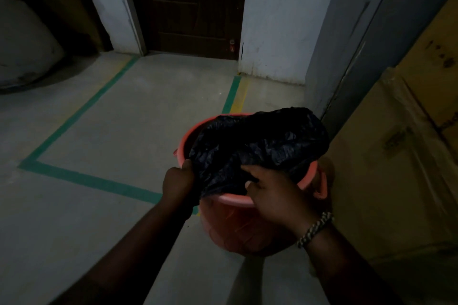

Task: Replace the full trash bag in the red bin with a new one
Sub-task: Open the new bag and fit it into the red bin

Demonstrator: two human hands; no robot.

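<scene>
A red plastic bin (238, 228) with side handles stands on the concrete floor at lower centre. A black trash bag (260, 146) is bunched over its mouth and stretched across the far right part of the rim. My left hand (179, 182) grips the bag's edge at the near left rim. My right hand (275, 193), with a beaded bracelet on the wrist, pinches the bag's plastic at the near rim. The inside of the bin is hidden by the bag.
Cardboard boxes (406, 156) stand close on the right of the bin. A grey metal door frame (352, 57) and a white wall lie behind it. A dark wooden door (188, 7) is ahead. Green floor tape (89, 181) marks the floor at left. A large pale sack (22, 39) sits far left.
</scene>
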